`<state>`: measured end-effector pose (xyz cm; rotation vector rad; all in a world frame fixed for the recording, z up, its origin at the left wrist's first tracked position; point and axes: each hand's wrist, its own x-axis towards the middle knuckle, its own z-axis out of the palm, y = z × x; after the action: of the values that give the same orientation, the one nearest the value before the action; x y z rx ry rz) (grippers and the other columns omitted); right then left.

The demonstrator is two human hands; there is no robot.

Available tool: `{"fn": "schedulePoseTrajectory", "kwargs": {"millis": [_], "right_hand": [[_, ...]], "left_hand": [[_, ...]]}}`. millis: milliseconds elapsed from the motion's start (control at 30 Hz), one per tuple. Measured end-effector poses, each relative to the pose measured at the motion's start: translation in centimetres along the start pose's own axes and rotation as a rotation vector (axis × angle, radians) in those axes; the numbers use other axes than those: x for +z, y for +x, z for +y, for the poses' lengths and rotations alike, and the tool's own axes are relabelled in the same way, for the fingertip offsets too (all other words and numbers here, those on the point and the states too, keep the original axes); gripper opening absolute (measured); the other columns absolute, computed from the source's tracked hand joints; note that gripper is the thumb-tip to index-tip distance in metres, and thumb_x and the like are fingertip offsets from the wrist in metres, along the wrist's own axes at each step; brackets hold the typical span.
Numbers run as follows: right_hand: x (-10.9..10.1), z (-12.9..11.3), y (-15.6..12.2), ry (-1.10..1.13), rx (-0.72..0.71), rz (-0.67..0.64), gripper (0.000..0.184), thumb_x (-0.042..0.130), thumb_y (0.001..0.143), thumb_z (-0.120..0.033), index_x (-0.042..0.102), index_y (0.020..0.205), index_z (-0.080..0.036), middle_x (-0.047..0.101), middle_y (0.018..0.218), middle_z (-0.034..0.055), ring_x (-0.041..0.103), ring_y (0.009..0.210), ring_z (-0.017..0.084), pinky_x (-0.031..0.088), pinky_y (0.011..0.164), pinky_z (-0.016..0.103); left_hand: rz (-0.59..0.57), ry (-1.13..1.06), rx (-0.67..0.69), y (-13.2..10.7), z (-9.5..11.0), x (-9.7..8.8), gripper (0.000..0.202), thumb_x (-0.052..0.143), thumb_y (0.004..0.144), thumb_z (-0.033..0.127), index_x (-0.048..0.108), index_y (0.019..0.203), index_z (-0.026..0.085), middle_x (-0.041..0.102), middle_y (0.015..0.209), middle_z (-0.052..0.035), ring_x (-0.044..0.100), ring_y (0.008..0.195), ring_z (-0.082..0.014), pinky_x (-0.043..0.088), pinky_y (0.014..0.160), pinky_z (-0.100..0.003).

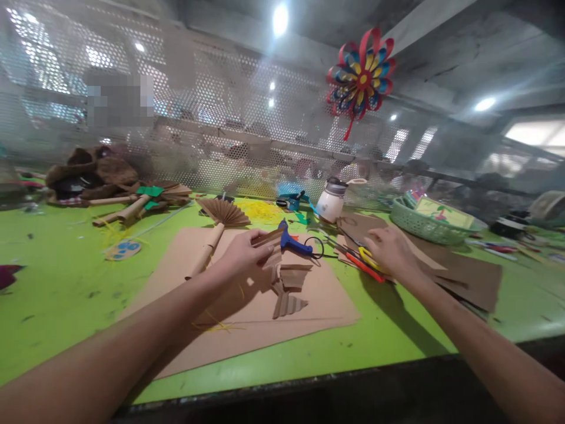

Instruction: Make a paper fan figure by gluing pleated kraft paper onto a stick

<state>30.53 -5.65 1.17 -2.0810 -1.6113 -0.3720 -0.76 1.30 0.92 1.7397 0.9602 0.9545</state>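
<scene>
My left hand (247, 253) pinches a pleated strip of brown paper (270, 240) over a large brown sheet. A blue glue gun (293, 242) lies just right of its fingertips, touching or near the paper. Below are cut, folded brown paper pieces (292, 288). My right hand (392, 250) is over the yellow-handled scissors (365, 257), fingers loosely bent and reaching left; whether it touches them is unclear. A red-handled tool (366, 268) lies beside the scissors. Left of my left hand, a pleated paper fan (224, 213) is joined to a rolled paper tube (207, 250).
The large brown sheet (185, 347) covers the front middle of the green table (70, 294). Behind are yellow shreds (260, 212), a white bottle (331, 203) and a green basket (428, 227). Brown sheets (481, 280) lie right; paper rolls (132, 209) lie left. A paper flower (362, 78) hangs above.
</scene>
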Motion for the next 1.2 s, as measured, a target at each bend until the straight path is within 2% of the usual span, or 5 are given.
{"fn": "schedulePoseTrajectory", "kwargs": {"millis": [133, 300, 467, 700, 1200], "right_hand": [[0.0, -7.9, -3.7, 0.188, -0.318, -0.132, 0.018, 0.049, 0.087, -0.02, 0.067, 0.09, -0.02, 0.066, 0.09, 0.0038, 0.059, 0.082, 0.016, 0.044, 0.075, 0.026], [-0.1, -13.6, -6.8, 0.313, -0.756, -0.43, 0.012, 0.057, 0.078, -0.018, 0.063, 0.088, -0.018, 0.057, 0.09, 0.0063, 0.05, 0.087, 0.02, 0.041, 0.074, 0.031], [0.5, -13.9, -5.7, 0.225, -0.734, -0.565, 0.013, 0.06, 0.073, -0.02, 0.055, 0.085, -0.018, 0.052, 0.089, 0.005, 0.047, 0.084, 0.02, 0.037, 0.072, 0.032], [1.8, -12.7, -6.3, 0.276, -0.599, -0.501, 0.011, 0.059, 0.082, -0.029, 0.053, 0.081, -0.019, 0.05, 0.089, 0.0041, 0.046, 0.082, 0.019, 0.035, 0.071, 0.032], [1.5, -11.8, -5.5, 0.439, -0.77, -0.53, 0.013, 0.05, 0.086, -0.014, 0.053, 0.073, -0.017, 0.054, 0.086, 0.0054, 0.049, 0.076, 0.016, 0.038, 0.066, 0.029]], "left_hand": [[0.034, -0.016, -0.012, 0.6, -1.0, -0.1, 0.025, 0.061, 0.074, 0.028, 0.062, 0.091, 0.009, 0.061, 0.07, -0.0044, 0.049, 0.054, -0.012, 0.035, 0.049, -0.023], [0.054, -0.016, -0.028, 0.8, -1.8, -0.1, 0.024, 0.059, 0.075, 0.027, 0.063, 0.091, 0.01, 0.062, 0.072, -0.0044, 0.05, 0.055, -0.0117, 0.034, 0.048, -0.023], [0.037, -0.048, -0.056, 0.8, -2.4, 0.2, 0.027, 0.061, 0.074, 0.025, 0.064, 0.097, 0.011, 0.066, 0.078, -0.007, 0.057, 0.062, -0.0149, 0.039, 0.052, -0.024], [0.003, -0.221, -0.133, -0.2, -2.4, 0.8, 0.024, 0.063, 0.075, 0.024, 0.062, 0.096, 0.013, 0.066, 0.077, -0.0068, 0.06, 0.064, -0.0161, 0.043, 0.054, -0.025], [-0.124, -0.503, -0.25, -1.6, -1.9, 2.2, 0.017, 0.063, 0.077, 0.027, 0.057, 0.09, 0.017, 0.065, 0.082, -0.0054, 0.061, 0.069, -0.0146, 0.045, 0.057, -0.025]]}}
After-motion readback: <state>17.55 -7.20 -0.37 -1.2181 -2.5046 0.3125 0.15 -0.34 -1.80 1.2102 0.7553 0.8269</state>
